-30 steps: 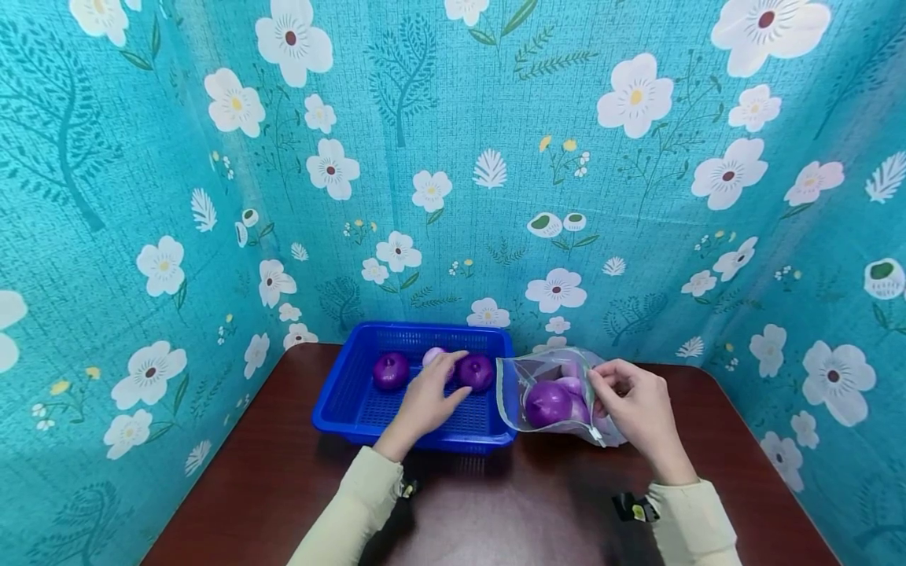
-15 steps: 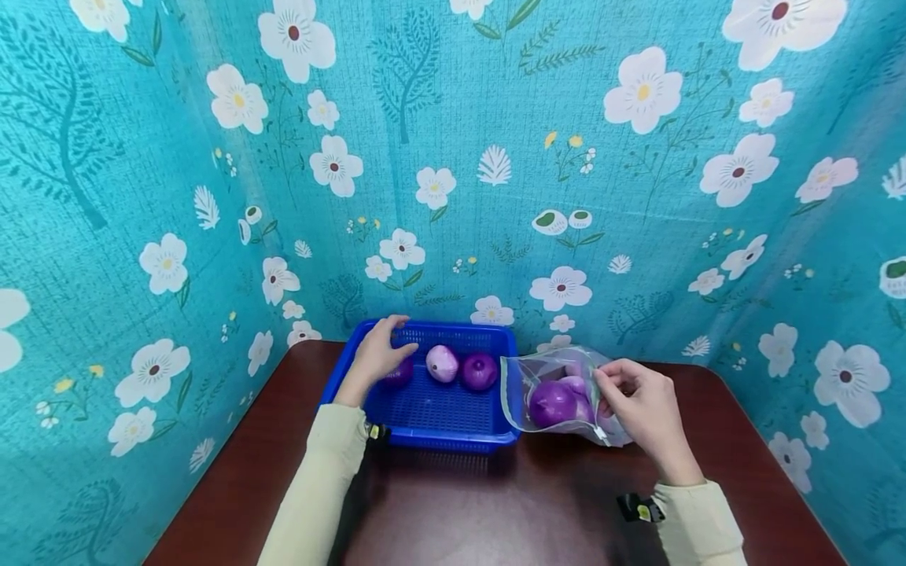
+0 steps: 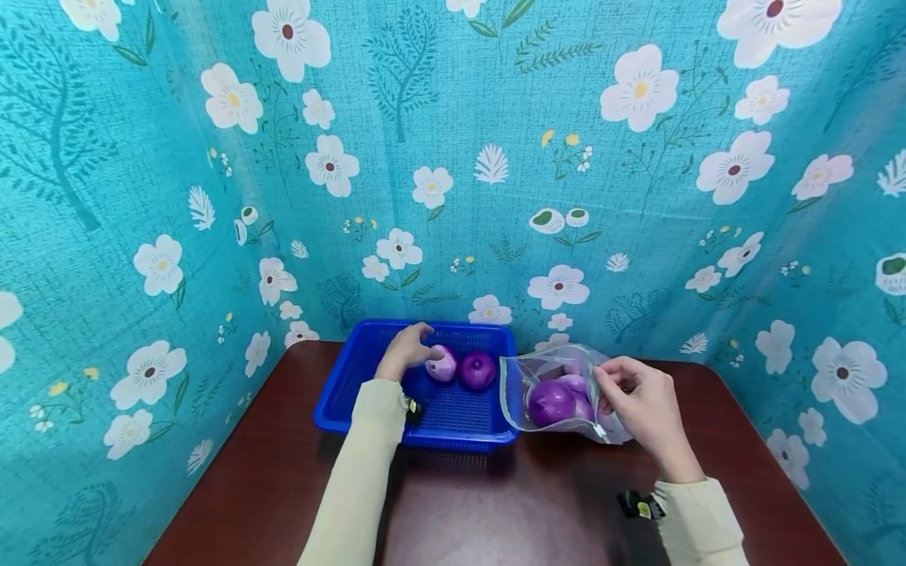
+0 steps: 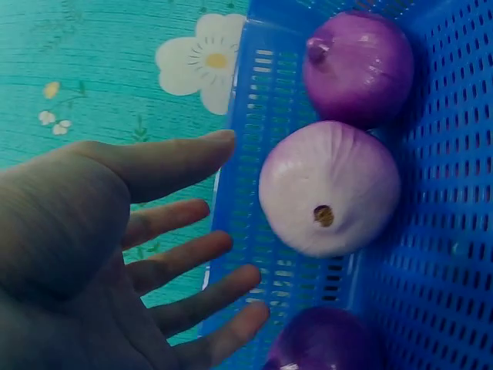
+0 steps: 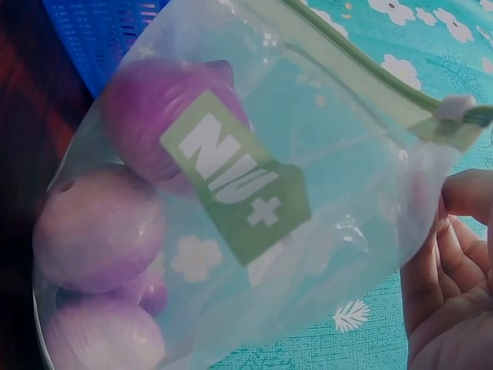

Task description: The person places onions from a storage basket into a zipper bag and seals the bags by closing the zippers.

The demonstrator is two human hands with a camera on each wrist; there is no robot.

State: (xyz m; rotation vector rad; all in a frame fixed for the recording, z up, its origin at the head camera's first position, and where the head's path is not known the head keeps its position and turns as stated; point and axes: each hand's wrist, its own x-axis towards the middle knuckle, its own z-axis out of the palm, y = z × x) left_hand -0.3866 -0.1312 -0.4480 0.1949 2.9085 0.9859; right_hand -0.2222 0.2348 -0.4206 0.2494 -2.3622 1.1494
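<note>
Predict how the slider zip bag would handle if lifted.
The slider zip bag would likely flop, its see-through film being visibly creased. It would probably sag under the purple onions inside. Tilted mouth-down, it might spill some, since its mouth gapes beside the blue basket.

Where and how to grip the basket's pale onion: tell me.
Grip the pale onion round its widest part, probably best from above with the left hand: it is round, nothing lies on top, and purple onions flank it.
</note>
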